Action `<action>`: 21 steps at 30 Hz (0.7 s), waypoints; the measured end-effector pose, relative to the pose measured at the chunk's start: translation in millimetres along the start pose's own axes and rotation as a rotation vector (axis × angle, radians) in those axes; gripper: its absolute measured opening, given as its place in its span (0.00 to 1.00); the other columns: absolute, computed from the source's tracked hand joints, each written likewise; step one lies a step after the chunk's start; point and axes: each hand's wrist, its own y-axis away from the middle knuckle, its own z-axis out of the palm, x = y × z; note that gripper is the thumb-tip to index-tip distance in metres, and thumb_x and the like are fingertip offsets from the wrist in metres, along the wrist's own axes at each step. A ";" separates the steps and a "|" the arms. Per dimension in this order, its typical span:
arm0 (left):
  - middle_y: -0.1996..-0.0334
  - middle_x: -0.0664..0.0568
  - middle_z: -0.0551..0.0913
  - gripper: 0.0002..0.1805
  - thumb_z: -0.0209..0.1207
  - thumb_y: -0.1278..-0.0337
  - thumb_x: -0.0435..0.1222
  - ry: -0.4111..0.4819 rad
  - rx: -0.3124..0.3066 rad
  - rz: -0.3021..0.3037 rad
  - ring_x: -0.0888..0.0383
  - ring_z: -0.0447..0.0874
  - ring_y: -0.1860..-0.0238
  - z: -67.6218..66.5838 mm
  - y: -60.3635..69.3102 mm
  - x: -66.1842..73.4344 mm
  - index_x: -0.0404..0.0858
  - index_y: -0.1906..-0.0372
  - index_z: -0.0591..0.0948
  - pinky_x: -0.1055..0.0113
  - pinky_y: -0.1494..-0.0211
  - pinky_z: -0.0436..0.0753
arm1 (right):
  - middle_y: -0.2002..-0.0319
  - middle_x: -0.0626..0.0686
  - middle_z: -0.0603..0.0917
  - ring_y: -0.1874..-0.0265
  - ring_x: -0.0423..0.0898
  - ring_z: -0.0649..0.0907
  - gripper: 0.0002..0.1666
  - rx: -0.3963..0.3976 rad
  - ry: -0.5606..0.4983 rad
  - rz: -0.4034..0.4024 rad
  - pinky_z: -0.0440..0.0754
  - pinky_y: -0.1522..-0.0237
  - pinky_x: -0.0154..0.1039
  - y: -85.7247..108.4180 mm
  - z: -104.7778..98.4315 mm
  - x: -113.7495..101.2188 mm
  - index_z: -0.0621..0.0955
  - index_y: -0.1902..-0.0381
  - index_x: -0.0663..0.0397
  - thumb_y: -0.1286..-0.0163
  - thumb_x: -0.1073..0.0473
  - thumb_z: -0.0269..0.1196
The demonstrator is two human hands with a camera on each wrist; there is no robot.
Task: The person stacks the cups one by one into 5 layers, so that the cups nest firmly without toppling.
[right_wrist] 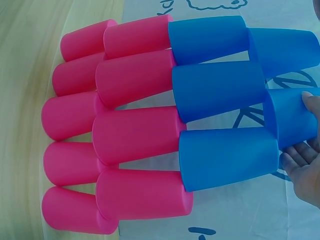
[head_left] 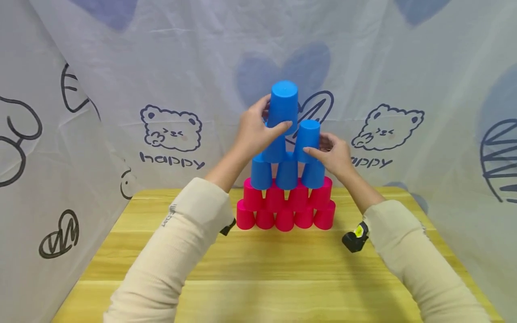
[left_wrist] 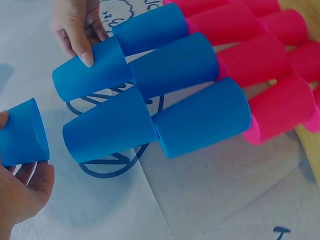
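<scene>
My left hand (head_left: 255, 130) grips an upside-down blue cup (head_left: 284, 105) above a pyramid of cups, thumb in front and fingers behind. In the left wrist view this cup (left_wrist: 24, 132) is apart from the stack. My right hand (head_left: 338, 156) pinches another upside-down blue cup (head_left: 308, 139) at the right of the fourth level; in the right wrist view its rim meets the blue cups below. Beside it stands a blue cup (left_wrist: 110, 125), partly hidden in the head view. Three blue cups (head_left: 286, 175) form the level beneath, on two rows of red cups (head_left: 285, 217).
The pyramid stands near the back of a wood-grain table (head_left: 258, 278). Close behind it hangs a pale printed cloth (head_left: 226, 54), which also covers both sides. A dark wrist device (head_left: 355, 240) shows below the right sleeve (head_left: 416, 255).
</scene>
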 end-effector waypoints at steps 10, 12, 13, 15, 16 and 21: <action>0.34 0.48 0.68 0.38 0.60 0.44 0.44 0.000 0.011 -0.035 0.50 0.70 0.36 15.7 -10.4 0.5 0.39 0.30 0.58 0.60 0.37 0.73 | 0.42 0.63 0.75 0.43 0.58 0.75 0.37 -0.001 0.004 -0.010 0.72 0.39 0.50 -2.1 -1.0 3.2 0.67 0.36 0.60 0.38 0.49 0.63; 0.34 0.48 0.68 0.38 0.60 0.44 0.44 -0.005 0.013 -0.054 0.50 0.69 0.35 18.2 -11.8 0.4 0.39 0.30 0.58 0.59 0.36 0.72 | 0.43 0.64 0.75 0.43 0.59 0.75 0.37 -0.002 0.003 -0.009 0.72 0.39 0.51 -1.9 -1.5 3.9 0.67 0.37 0.61 0.38 0.49 0.63; 0.34 0.48 0.68 0.38 0.60 0.43 0.44 -0.003 0.015 -0.063 0.50 0.69 0.35 19.5 -12.7 0.2 0.39 0.30 0.58 0.58 0.36 0.72 | 0.43 0.64 0.75 0.43 0.59 0.75 0.37 -0.003 0.001 -0.008 0.72 0.39 0.51 -1.8 -1.6 4.1 0.67 0.37 0.61 0.38 0.50 0.63; 0.34 0.47 0.67 0.38 0.60 0.43 0.44 0.007 0.031 -0.079 0.49 0.68 0.35 21.9 -14.0 0.3 0.39 0.31 0.58 0.57 0.35 0.71 | 0.42 0.63 0.75 0.43 0.59 0.75 0.37 -0.006 0.000 -0.002 0.72 0.39 0.51 -1.7 -1.6 4.6 0.67 0.36 0.60 0.38 0.49 0.63; 0.34 0.47 0.67 0.38 0.60 0.43 0.43 0.015 0.041 -0.084 0.49 0.68 0.35 23.0 -14.6 0.6 0.39 0.31 0.58 0.56 0.35 0.71 | 0.42 0.63 0.75 0.43 0.59 0.75 0.37 -0.007 -0.001 0.000 0.72 0.38 0.51 -1.8 -1.6 4.6 0.67 0.36 0.60 0.38 0.49 0.63; 0.34 0.46 0.68 0.37 0.60 0.44 0.44 0.022 0.078 -0.108 0.48 0.67 0.34 26.8 -17.5 3.1 0.38 0.31 0.58 0.53 0.34 0.69 | 0.42 0.63 0.75 0.42 0.58 0.75 0.37 -0.005 -0.014 -0.008 0.72 0.38 0.50 -3.5 -0.1 3.4 0.67 0.36 0.60 0.39 0.49 0.63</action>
